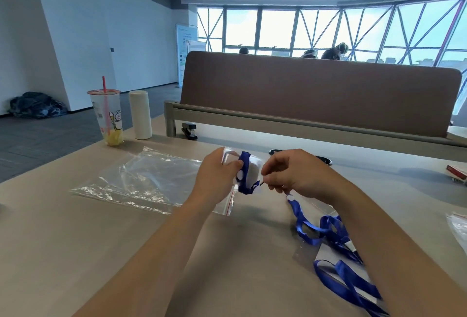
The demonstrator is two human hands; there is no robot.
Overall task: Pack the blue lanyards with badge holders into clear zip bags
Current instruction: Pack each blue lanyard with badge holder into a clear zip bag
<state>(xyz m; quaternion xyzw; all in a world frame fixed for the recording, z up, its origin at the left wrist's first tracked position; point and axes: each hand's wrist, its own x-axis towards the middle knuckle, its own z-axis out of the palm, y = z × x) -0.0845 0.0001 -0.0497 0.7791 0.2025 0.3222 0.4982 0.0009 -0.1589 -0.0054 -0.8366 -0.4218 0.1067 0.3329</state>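
Note:
My left hand (217, 177) grips a clear badge holder with a white card (254, 168), a blue lanyard strap (244, 162) wrapped around it. My right hand (288, 172) pinches the end of that strap just right of the holder. A clear zip bag (141, 182) with a red-lined opening lies flat on the table to the left, under my left wrist. More blue lanyards (336, 236) with a badge holder (326, 256) lie tangled on the table below my right forearm.
A drink cup with a red straw (109, 117) and a white cylinder (140, 114) stand at the table's far left. A black stapler (189, 130) sits by the brown divider (316, 94). Another clear bag (458, 228) and a red-edged object (456, 172) lie at the right edge.

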